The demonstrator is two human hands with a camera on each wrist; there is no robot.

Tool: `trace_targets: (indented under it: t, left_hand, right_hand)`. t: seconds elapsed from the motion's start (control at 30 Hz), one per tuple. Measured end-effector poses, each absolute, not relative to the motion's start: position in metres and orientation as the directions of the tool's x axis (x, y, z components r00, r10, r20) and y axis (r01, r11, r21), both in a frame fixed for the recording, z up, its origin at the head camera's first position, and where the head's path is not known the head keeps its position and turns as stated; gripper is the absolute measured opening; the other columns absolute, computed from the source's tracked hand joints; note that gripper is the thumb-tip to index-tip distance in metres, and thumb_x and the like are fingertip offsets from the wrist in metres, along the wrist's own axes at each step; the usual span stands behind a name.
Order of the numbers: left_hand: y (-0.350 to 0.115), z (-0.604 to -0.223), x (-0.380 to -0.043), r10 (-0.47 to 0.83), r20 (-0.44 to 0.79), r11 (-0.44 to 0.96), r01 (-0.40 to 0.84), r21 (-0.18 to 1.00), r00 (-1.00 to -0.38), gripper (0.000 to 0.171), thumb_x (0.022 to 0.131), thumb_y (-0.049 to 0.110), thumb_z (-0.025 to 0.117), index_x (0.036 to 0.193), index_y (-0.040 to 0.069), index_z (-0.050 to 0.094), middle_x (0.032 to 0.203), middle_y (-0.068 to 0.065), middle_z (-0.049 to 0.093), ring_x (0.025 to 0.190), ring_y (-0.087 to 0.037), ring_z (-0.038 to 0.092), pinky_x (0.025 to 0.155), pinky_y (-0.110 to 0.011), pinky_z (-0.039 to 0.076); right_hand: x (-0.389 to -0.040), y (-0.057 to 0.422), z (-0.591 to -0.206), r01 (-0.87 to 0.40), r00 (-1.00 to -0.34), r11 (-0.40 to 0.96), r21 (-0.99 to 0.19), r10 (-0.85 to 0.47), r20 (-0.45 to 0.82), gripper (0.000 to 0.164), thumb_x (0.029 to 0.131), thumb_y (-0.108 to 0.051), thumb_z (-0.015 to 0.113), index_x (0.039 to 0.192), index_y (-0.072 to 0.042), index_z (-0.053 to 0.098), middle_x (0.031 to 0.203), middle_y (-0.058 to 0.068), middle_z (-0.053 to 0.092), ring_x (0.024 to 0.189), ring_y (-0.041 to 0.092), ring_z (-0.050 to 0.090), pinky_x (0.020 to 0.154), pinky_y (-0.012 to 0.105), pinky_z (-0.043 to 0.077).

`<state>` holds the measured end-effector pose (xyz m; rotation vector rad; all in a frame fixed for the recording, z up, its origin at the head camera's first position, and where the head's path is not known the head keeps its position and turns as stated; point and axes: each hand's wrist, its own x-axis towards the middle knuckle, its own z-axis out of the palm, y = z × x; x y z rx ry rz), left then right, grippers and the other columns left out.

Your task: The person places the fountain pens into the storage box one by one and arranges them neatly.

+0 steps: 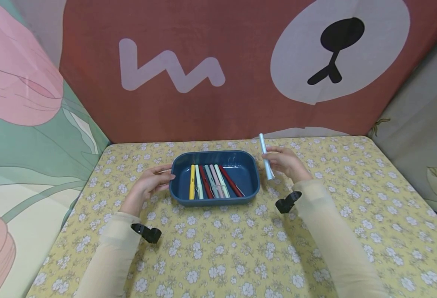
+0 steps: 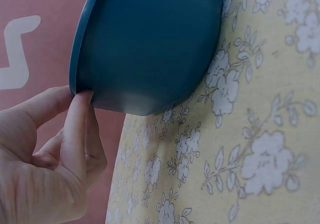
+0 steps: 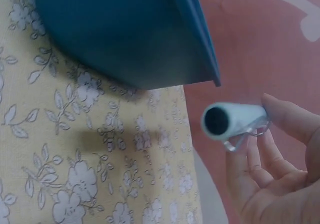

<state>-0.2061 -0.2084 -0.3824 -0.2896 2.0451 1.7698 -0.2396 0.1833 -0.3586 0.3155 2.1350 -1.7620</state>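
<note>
A dark blue rectangular box [image 1: 214,202] with rounded corners stands on the table in the head view. Several pens lie side by side in it, among them a yellow pen [image 1: 192,182], a pink pen [image 1: 215,180] and a red pen [image 1: 231,181]. At the box's left end my left hand [image 1: 149,184] pinches the rim between thumb and fingers, as the left wrist view shows on the box wall [image 2: 150,43]. To the right of the box, my right hand [image 1: 283,161] holds a pale blue pen [image 1: 265,159] in the air, its wire clip and dark round end [image 3: 217,121] visible.
A yellow flowered cloth [image 1: 211,256] covers the table. Behind it hangs a red-brown cloth [image 1: 240,111] with a printed bear face. Patterned drapes [image 1: 28,157] hang at the left and right sides. Black wrist cameras [image 1: 151,234] sit on both cuffs.
</note>
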Motion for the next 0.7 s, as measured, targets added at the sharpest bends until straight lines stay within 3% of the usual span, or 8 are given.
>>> trace_targets:
  t: [0.17,0.37,0.6,0.7]
  left_hand:
    - [-0.209,-0.384,-0.206,0.113,-0.441,0.171,-0.42,0.891,-0.89,0.062,0.094,0.011,0.06,0.15,0.012,0.034,0.15,-0.021,0.039,0.074,0.003,0.067,0.068,-0.014,0.058]
    - [-0.208,-0.383,-0.207,0.102,-0.448,0.171,-0.428,0.888,-0.888,0.061,0.094,0.011,0.06,0.149,0.013,0.035,0.149,-0.019,0.041,0.074,0.003,0.067,0.067,-0.014,0.058]
    - [-0.208,-0.382,-0.207,0.095,-0.448,0.166,-0.429,0.888,-0.889,0.061,0.094,0.01,0.06,0.149,0.013,0.035,0.148,-0.02,0.041,0.074,0.003,0.067,0.068,-0.014,0.058]
    - [-0.208,-0.383,-0.207,0.103,-0.442,0.167,-0.422,0.891,-0.891,0.061,0.094,0.01,0.06,0.149,0.012,0.034,0.149,-0.02,0.04,0.074,0.003,0.067,0.069,-0.014,0.059]
  right_hand:
    - [-0.24,0.18,-0.353,0.369,-0.921,0.199,-0.908,-0.052,-0.386,0.057,0.095,-0.019,0.058,0.145,-0.002,0.037,0.076,-0.017,0.059,0.069,-0.003,0.057,0.068,0.012,0.051]
    - [-0.239,0.174,-0.345,0.35,-0.925,0.241,-0.905,-0.063,-0.374,0.056,0.096,-0.024,0.057,0.145,-0.005,0.037,0.097,-0.01,0.058,0.078,-0.004,0.058,0.082,0.017,0.049]
    - [-0.239,0.165,-0.342,0.345,-0.928,0.224,-0.912,-0.063,-0.366,0.053,0.096,-0.023,0.057,0.143,-0.003,0.04,0.081,-0.015,0.06,0.07,-0.004,0.058,0.073,0.013,0.052]
    - [-0.239,0.161,-0.342,0.344,-0.929,0.241,-0.908,-0.055,-0.366,0.052,0.096,-0.022,0.057,0.142,-0.004,0.042,0.086,-0.012,0.059,0.07,-0.004,0.057,0.072,0.013,0.051]
